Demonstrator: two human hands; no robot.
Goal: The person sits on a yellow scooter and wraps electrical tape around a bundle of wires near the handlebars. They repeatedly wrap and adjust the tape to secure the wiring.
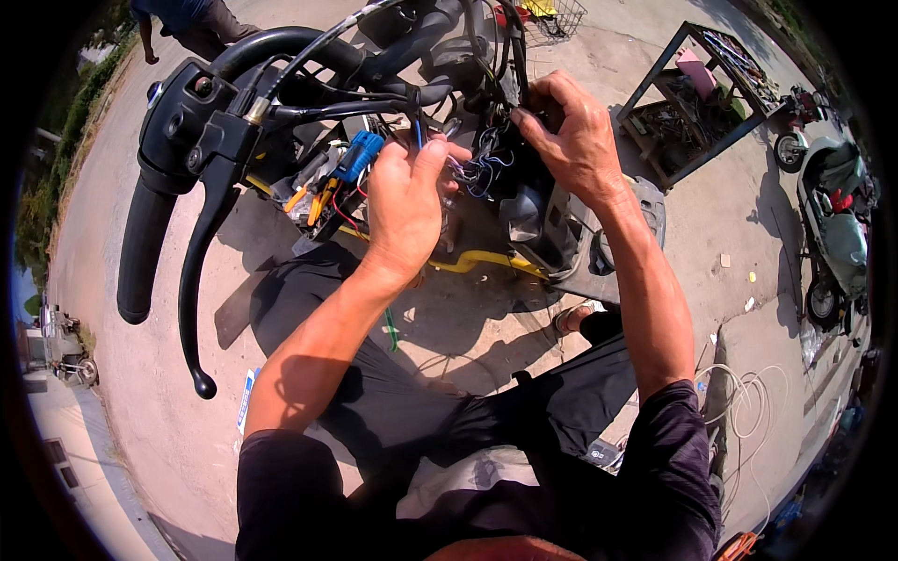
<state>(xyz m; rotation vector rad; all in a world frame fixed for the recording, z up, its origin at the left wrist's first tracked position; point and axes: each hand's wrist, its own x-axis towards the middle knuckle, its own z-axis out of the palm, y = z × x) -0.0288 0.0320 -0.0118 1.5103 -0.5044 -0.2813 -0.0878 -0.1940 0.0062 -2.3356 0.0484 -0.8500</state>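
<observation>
My left hand [404, 201] is closed in a pinch on thin wires, just left of a tangle of dark and bluish wires [485, 168]. My right hand [572, 140] has its thumb and curled fingers closed on a black cable bundle [505, 82] that comes down from above; the fingertips are partly hidden. Both hands work at the front of a partly opened scooter with a yellow frame tube [482, 261]. Against my left fingers sits a blue tool or connector [359, 156], its kind unclear. Orange-yellow tool handles [321, 200] lie in a tray beside it.
At the left a handlebar grip [142, 248] and brake lever [208, 252] jut toward me. A metal tool cart [687, 112] stands at the far right, with a parked scooter [837, 215] beyond it. A pale hose [748, 393] coils on the ground. Another person [196, 19] is at the far left.
</observation>
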